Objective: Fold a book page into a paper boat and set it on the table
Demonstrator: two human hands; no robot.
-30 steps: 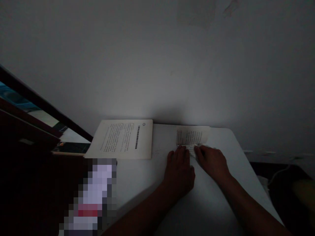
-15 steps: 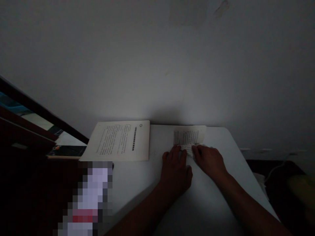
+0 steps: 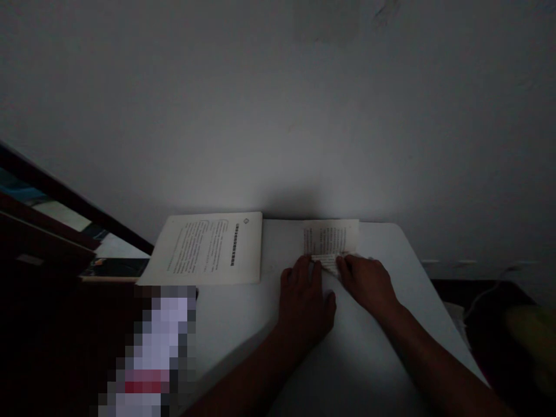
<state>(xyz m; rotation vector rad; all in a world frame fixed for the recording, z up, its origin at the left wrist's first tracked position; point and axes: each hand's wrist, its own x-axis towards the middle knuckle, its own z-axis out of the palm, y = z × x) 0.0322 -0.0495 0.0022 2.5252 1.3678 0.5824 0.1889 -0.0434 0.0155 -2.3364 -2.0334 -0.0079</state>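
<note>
A printed sheet of paper (image 3: 330,236) lies near the far edge of the white table (image 3: 369,359), its near part folded over into a slanted flap. My left hand (image 3: 306,301) rests palm down with fingers spread, the fingertips pressing on the left end of the fold. At the fold's right end, my right hand (image 3: 367,281) pinches the paper between thumb and curled fingers. Part of the folded edge is hidden under both hands.
Left of the sheet lies a stack of printed pages or a booklet (image 3: 208,246), reaching over the table's left edge. A pixelated pale object (image 3: 160,341) is at the lower left. The grey wall (image 3: 278,116) rises right behind the table.
The camera view has shifted slightly. My left fingers have moved a little left along the fold, and my right hand stays on the paper.
</note>
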